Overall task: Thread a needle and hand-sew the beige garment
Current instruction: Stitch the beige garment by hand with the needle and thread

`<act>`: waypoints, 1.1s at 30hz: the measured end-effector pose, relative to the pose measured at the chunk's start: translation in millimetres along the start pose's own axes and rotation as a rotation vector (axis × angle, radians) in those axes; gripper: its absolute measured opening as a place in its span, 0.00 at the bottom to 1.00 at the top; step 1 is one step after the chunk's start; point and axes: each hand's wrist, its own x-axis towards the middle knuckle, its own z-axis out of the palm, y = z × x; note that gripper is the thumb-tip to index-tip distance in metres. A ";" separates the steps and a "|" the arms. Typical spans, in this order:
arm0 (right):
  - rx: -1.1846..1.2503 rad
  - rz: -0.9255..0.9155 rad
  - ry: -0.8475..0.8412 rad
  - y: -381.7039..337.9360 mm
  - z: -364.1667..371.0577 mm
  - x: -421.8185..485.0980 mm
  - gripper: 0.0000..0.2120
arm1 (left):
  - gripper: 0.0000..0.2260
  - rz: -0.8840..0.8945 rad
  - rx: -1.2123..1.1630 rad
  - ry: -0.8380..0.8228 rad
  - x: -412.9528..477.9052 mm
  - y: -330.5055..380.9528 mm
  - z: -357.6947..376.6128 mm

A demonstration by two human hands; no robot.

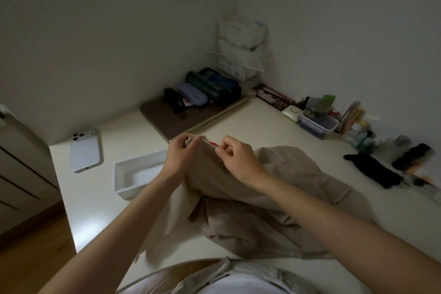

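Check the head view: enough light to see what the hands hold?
Head view: dim, flat light; sheen on the table; wide-angle bending at edges; the thin red-marked piece between left hand, gripping the beige garment, and right hand is too small and soft to resolve.

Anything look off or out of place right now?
Nothing stands out. The left hand pinches the beige garment, the right hand pinches a thin red-marked tool; white tray and phone lie flat.

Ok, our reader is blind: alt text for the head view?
The left hand pinches a fold of beige garment; the right hand pinches a thin red-marked tool at it. A phone and tray lie on the white table.
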 end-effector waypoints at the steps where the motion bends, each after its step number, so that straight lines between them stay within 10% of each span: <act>1: -0.005 -0.002 -0.017 2.7 -0.7 -3.3 0.15 | 0.05 -0.006 -0.005 0.006 1.2 -0.7 -0.9; 33: -0.423 0.359 -0.515 68.4 -10.6 -30.9 0.12 | 0.06 -0.003 -0.032 0.098 7.2 2.2 -8.5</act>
